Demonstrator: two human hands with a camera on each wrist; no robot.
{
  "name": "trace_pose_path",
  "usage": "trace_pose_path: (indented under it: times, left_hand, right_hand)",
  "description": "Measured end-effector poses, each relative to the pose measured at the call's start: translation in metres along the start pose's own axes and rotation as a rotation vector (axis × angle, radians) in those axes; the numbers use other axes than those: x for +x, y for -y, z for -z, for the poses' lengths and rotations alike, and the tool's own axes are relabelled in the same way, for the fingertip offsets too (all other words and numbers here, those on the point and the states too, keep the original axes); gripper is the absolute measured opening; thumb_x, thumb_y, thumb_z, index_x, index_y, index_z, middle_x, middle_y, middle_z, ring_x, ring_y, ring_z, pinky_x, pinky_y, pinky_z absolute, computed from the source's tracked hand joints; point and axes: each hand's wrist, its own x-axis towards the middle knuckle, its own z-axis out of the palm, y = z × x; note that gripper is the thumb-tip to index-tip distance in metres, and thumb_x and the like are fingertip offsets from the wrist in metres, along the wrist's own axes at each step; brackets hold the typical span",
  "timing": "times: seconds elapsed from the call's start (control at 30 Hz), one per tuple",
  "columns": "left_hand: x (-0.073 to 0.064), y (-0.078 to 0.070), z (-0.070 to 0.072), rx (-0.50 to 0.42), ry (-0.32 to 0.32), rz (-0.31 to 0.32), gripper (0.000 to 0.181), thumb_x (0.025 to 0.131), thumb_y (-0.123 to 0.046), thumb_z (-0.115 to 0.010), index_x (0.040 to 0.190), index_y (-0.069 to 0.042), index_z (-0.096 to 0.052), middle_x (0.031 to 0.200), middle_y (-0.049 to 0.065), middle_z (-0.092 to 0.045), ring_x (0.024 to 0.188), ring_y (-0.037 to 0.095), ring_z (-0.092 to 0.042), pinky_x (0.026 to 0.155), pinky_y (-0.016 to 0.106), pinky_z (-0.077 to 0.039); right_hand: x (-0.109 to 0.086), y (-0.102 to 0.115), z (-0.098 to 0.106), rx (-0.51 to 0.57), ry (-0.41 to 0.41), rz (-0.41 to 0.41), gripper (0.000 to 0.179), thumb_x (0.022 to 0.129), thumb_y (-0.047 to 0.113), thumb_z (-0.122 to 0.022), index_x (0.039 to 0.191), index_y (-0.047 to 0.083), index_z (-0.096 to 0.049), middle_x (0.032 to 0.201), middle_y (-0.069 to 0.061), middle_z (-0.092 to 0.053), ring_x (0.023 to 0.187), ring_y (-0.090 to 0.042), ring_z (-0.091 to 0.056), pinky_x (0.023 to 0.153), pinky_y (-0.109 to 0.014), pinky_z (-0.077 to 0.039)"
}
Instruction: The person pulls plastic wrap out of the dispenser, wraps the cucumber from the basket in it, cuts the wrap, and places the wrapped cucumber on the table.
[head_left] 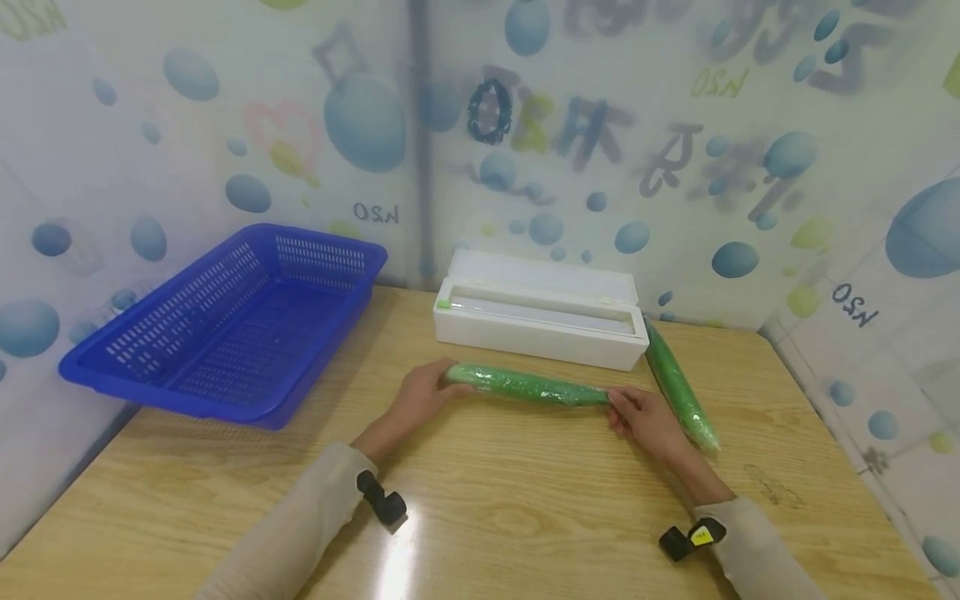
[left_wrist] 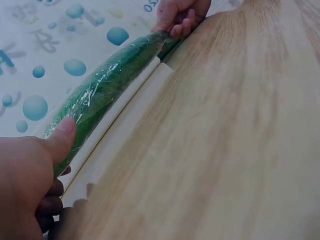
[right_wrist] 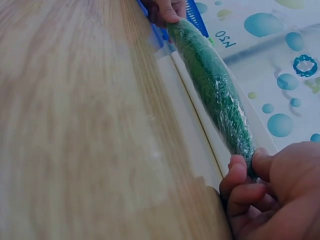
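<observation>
A long green cucumber (head_left: 528,387) in clear plastic wrap is held level above the table, in front of the white box. Its pale left end is gripped by my left hand (head_left: 425,400), with the thumb on top of it in the left wrist view. At the other end, my right hand (head_left: 647,421) pinches the darker tip between thumb and fingers; the right wrist view shows crinkled film there. Another wrapped cucumber (head_left: 678,383) lies slantwise on the table, just beyond my right hand.
A white film dispenser box (head_left: 536,340) with its lid raised stands at the back of the wooden table (head_left: 525,517). The large blue plastic basket (head_left: 318,367) sits at the left. Behind runs a patterned wall covering (head_left: 480,200).
</observation>
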Motion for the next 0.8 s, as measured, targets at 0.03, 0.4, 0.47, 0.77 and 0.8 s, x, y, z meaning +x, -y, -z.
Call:
trace_pose_path:
  times: [0.03,0.4,0.47,0.77,0.8]
  left_hand:
    - [-0.0002,0.0006,0.0,-0.001,0.005,0.002,0.039,0.084,-0.034,-0.072,0.113,-0.009,-0.065,0.098,0.003,-0.067,0.093,0.02,-0.061,0.086,0.039,-0.048]
    - [0.0015,0.0084,-0.0016,0.026,-0.039,-0.074,0.034,0.094,-0.011,-0.059,0.125,0.004,-0.059,0.12,0.021,-0.061,0.112,0.036,-0.057,0.098,0.046,-0.043]
    - [0.002,0.0081,-0.0013,-0.007,-0.051,-0.075,0.03,0.093,-0.008,-0.06,0.12,0.005,-0.062,0.116,0.021,-0.064,0.109,0.036,-0.059,0.096,0.046,-0.044]
    - [0.004,0.0068,0.0025,-0.083,-0.113,0.044,0.024,0.088,-0.015,-0.068,0.107,0.0,-0.069,0.094,0.014,-0.071,0.091,0.028,-0.066,0.085,0.042,-0.051]
    - [0.0039,0.0073,0.0028,-0.084,-0.119,0.046,0.024,0.087,-0.014,-0.069,0.106,0.0,-0.069,0.093,0.014,-0.071,0.089,0.028,-0.066,0.083,0.041,-0.051]
  right_hand:
    - [-0.0003,0.0,0.0002,-0.01,-0.009,-0.002,0.037,0.102,0.029,-0.047,0.113,-0.004,-0.06,0.08,-0.01,-0.058,0.067,-0.014,-0.054,0.055,-0.024,-0.046]
    - [-0.0005,0.0038,-0.0003,-0.025,-0.03,-0.014,0.043,0.102,0.021,-0.046,0.134,-0.008,-0.048,0.083,-0.01,-0.062,0.067,-0.011,-0.053,0.054,-0.02,-0.045]
    - [-0.0006,0.0042,-0.0002,-0.009,-0.022,-0.012,0.043,0.102,0.017,-0.045,0.135,-0.01,-0.045,0.086,-0.012,-0.062,0.069,-0.011,-0.053,0.055,-0.02,-0.046]
    - [-0.0007,0.0056,-0.0022,0.058,-0.074,-0.046,0.042,0.101,0.015,-0.049,0.135,-0.01,-0.046,0.09,-0.016,-0.067,0.066,-0.01,-0.054,0.054,-0.019,-0.046]
    - [-0.0004,0.0052,-0.0029,0.071,-0.085,-0.058,0.042,0.101,0.015,-0.05,0.135,-0.01,-0.046,0.09,-0.015,-0.067,0.066,-0.009,-0.054,0.054,-0.019,-0.046]
